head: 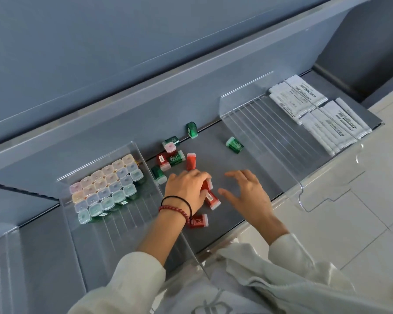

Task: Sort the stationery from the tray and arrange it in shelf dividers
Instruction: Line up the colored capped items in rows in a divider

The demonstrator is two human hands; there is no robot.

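Observation:
Small red and green boxes with pale caps lie loose on the grey shelf. My left hand (187,189) curls over a red box (208,185) in the middle of the shelf. Beside it lie another red box (212,199) and one more red box (197,220) near my wrist. My right hand (245,191) hovers just to the right, fingers spread, holding nothing. Green boxes (234,145) lie further back, one standing green box (191,129) at the shelf's rear. A clear divider (132,214) on the left holds several rows of capped boxes (107,186) packed upright.
A second clear divider (266,134) stands to the right of the loose boxes. Beyond it lie white wrapped packs (315,109) in rows. The grey back panel (145,64) rises behind the shelf. White floor tiles (361,211) show at the right.

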